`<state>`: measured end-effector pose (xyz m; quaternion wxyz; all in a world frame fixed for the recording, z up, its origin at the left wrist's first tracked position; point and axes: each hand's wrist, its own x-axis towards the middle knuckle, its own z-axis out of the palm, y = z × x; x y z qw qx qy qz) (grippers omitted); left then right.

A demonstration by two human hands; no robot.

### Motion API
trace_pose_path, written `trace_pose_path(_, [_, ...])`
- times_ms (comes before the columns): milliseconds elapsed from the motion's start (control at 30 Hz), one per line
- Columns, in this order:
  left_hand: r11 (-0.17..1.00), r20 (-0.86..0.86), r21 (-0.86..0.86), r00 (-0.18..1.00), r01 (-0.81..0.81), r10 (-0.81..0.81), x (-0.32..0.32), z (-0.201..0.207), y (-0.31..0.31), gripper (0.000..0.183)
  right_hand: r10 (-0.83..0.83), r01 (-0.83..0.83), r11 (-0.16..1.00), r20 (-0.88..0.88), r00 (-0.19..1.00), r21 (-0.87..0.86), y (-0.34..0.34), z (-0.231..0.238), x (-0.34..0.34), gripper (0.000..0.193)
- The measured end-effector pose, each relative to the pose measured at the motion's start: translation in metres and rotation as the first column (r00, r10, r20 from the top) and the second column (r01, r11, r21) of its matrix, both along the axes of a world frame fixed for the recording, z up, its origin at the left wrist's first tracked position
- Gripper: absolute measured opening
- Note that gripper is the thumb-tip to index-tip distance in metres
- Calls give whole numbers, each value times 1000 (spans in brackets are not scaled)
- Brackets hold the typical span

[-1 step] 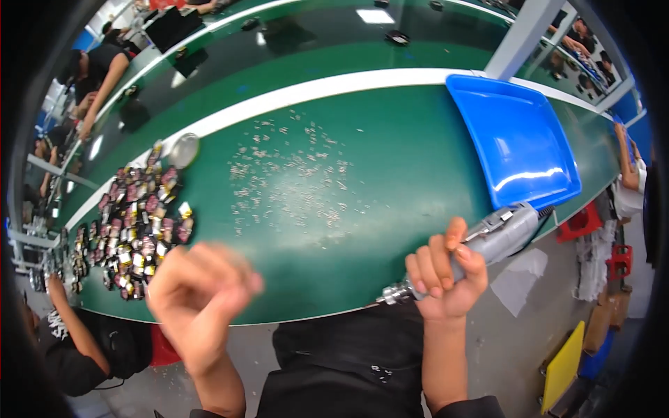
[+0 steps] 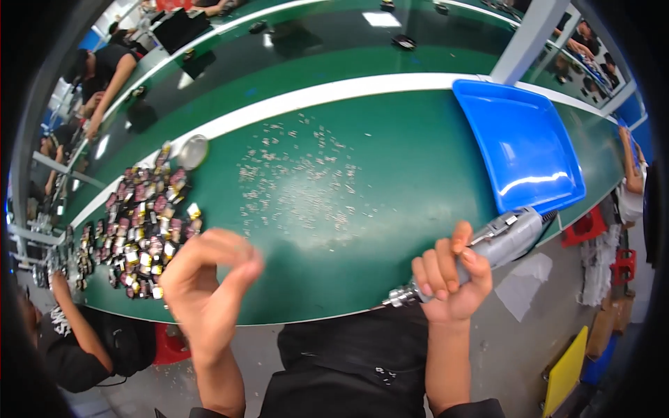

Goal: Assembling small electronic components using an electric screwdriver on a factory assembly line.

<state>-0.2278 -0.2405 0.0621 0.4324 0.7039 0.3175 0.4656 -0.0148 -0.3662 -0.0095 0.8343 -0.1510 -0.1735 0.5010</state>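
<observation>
A grey electric screwdriver (image 2: 512,237) lies in my right hand (image 2: 453,282); the fingers wrap round its body, and its silver chuck (image 2: 401,296) points left over the table's near edge. Blurred a little, my left hand (image 2: 212,285) is raised over the near edge with thumb and forefinger pinched together. Whether something small sits in that pinch cannot be made out. Beyond and left of this hand lies a heap of small black, pink and yellow parts (image 2: 143,230). Many tiny pale pieces (image 2: 306,188) are scattered over the middle of the green table (image 2: 425,174).
A large blue tray (image 2: 529,153) rests at the right. The round shallow dish (image 2: 193,151) stands behind the heap. A white rail (image 2: 313,97) runs along the far edge, with a grey post (image 2: 529,42) rising from it. Another person's arm (image 2: 78,313) reaches in at the left.
The whole view has shifted slightly. My left hand has moved a little to the right and is less blurred, its fingertips still together. My right hand keeps its hold on the electric screwdriver.
</observation>
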Motion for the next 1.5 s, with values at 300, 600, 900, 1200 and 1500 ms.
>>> trace_pose_path(300, [888,-616,459,705,-41,351,-29,-26,38,13,-38,38,999,14,999,-36,-5,0,4,11])
trace_pose_path(600, [850,-635,526,682,39,362,-18,-47,53,17,-43,43,998,8,999,-45,-3,-2,3,10])
trace_pose_path(900, [750,-722,603,586,271,369,-23,-46,67,11,-35,35,999,-13,999,-21,-2,-3,3,10])
trace_pose_path(1200, [734,-725,588,624,340,291,-25,-45,81,13,-34,34,999,-11,999,-18,-5,-1,3,11])
trace_pose_path(1500, [909,-548,410,817,73,181,-25,-40,81,15,-22,21,1000,-22,1000,-14,-3,-2,3,12])
